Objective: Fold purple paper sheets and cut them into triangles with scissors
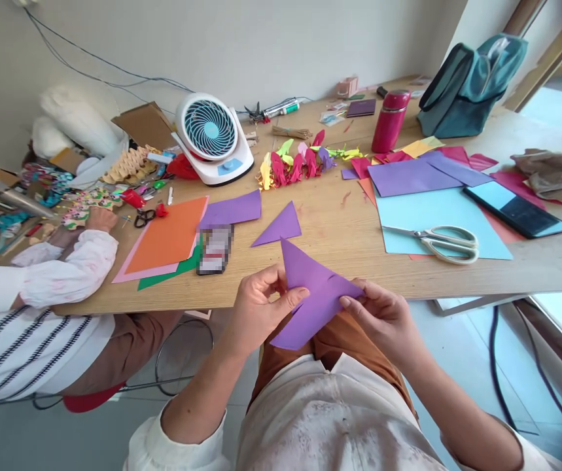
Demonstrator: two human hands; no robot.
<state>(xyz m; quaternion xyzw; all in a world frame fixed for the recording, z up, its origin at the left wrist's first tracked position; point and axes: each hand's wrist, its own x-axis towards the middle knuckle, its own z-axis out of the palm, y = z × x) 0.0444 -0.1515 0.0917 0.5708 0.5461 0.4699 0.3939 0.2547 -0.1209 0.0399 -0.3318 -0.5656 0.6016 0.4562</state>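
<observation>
A purple paper piece [317, 294] with pointed corners and slits is held above my lap, just off the table's front edge. My left hand [265, 304] pinches its left side, thumb on top. At its right corner, my right hand [379, 314] grips the paper between thumb and fingers. Beyond it on the table lies a purple paper triangle [281, 226]. Scissors with pale handles [450, 243] rest on a light blue sheet [408, 209] to the right, with purple sheets [405, 175] behind.
The wooden table [330, 209] bears a fan [212, 140], folded colourful paper shapes [295, 163], a red flask [390, 124], a dark phone [516, 209] and a teal bag [467, 91]. Orange paper [167, 235] lies left, near another person's sleeve [72, 268] and hand.
</observation>
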